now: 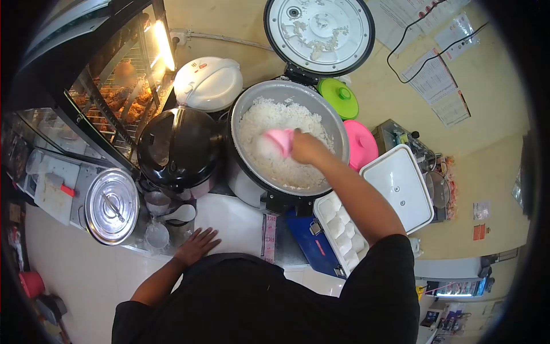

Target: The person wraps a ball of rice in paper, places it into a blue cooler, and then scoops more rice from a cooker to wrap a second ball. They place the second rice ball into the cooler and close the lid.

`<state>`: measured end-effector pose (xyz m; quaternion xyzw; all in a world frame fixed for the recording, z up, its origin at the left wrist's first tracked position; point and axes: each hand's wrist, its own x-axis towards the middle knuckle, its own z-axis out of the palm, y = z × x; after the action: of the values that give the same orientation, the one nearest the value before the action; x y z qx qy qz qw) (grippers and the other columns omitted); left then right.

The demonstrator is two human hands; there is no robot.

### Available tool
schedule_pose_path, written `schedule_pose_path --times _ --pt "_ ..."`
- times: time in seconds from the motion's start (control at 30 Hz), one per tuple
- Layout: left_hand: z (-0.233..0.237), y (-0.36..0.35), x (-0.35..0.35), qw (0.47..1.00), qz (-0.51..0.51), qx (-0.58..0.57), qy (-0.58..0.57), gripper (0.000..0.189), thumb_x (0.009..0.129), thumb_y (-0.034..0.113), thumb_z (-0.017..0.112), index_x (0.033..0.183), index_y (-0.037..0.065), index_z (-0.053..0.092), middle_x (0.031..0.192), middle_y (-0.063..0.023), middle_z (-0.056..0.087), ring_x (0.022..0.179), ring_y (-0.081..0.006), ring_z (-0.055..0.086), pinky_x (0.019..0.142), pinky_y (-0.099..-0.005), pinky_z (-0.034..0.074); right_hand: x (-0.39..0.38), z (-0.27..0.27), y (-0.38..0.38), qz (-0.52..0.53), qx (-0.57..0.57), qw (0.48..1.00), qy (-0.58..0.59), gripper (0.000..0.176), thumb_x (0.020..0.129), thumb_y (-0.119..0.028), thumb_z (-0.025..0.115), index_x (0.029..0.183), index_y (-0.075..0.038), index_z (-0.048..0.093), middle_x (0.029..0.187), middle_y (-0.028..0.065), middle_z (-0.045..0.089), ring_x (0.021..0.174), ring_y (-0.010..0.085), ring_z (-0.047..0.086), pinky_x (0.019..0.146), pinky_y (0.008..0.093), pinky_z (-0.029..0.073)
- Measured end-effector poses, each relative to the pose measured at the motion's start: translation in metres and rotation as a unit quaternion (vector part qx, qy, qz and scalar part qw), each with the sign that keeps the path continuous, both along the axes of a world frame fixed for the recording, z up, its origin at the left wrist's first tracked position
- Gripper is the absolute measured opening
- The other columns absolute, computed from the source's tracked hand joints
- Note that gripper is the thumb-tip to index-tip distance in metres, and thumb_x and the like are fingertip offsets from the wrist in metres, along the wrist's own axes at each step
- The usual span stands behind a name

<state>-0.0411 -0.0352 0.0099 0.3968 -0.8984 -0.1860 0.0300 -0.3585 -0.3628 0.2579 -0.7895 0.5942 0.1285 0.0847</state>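
Observation:
A large rice cooker pot point(246, 109) stands open at the centre, full of white rice point(286, 123), its lid point(319, 31) tipped up behind it. My right hand point(306, 148) reaches over the pot and is shut on a pink rice scoop point(279, 140) that carries a lump of rice above the rice surface. My left hand point(197, 245) lies flat with fingers spread on the white counter point(232, 221) in front of the cookers, holding nothing.
A black cooker point(179, 148) and a white cooker point(207, 83) stand left of the pot. A steel pot with lid point(110, 206) sits further left, below a heated display of fried food point(117, 94). Green point(339, 97) and pink point(361, 143) lids, a white box lid point(398, 186) and white moulded rice portions point(341, 229) lie right.

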Motion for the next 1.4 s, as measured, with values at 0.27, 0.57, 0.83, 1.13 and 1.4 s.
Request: schedule_pose_path --times 0.27,0.57,0.83,1.13,1.4 --pt "0.007 0.0 -0.001 1.0 0.012 0.025 0.01 0.06 0.1 0.022 0.044 0.159 0.023 0.031 0.168 -0.0085 0.023 0.156 -0.0281 0.02 0.127 -0.051 0.014 0.037 0.042 0.049 0.067 0.131 0.988 -0.045 0.041 0.09 -0.017 0.063 0.121 0.007 0.052 0.105 0.0311 0.069 0.1 0.0456 0.068 0.087 0.0513 0.055" --pt "0.007 -0.004 -0.002 1.0 0.002 0.024 0.0 0.059 0.1 0.025 0.043 0.158 0.02 0.033 0.167 -0.0106 0.025 0.156 -0.0293 0.021 0.127 -0.052 0.015 -0.043 0.051 0.018 0.249 0.209 0.925 -0.198 0.032 0.089 -0.011 0.062 0.12 -0.005 0.058 0.088 0.019 0.07 0.077 0.032 0.07 0.067 0.0427 0.053" --pt "0.002 -0.003 -0.001 1.0 -0.002 -0.004 -0.009 0.06 0.099 0.029 0.045 0.158 0.019 0.034 0.167 -0.0116 0.025 0.156 -0.0296 0.021 0.127 -0.0519 0.014 -0.056 0.08 0.035 -0.177 0.387 0.783 -0.453 0.01 0.088 -0.004 0.054 0.093 -0.011 0.05 0.069 -0.0028 0.044 0.053 0.0077 0.039 0.048 0.0267 0.035" --pt "0.008 0.004 -0.002 1.0 -0.001 -0.01 0.013 0.068 0.098 0.044 0.055 0.157 0.017 0.036 0.166 -0.0122 0.027 0.155 -0.0299 0.021 0.127 -0.0519 0.015 -0.052 0.031 0.049 0.072 -0.253 0.92 -0.291 0.036 0.095 -0.014 0.059 0.129 -0.006 0.049 0.089 0.0203 0.07 0.073 0.0379 0.068 0.067 0.0519 0.053" --pt "0.002 0.004 0.0 0.999 0.004 -0.009 0.041 0.069 0.098 0.048 0.056 0.157 0.017 0.036 0.166 -0.0123 0.027 0.155 -0.0302 0.021 0.126 -0.0517 0.015 -0.048 0.026 0.028 0.058 -0.119 0.987 -0.092 0.039 0.09 -0.015 0.06 0.127 -0.003 0.051 0.091 0.0287 0.07 0.084 0.0463 0.07 0.072 0.0562 0.054"
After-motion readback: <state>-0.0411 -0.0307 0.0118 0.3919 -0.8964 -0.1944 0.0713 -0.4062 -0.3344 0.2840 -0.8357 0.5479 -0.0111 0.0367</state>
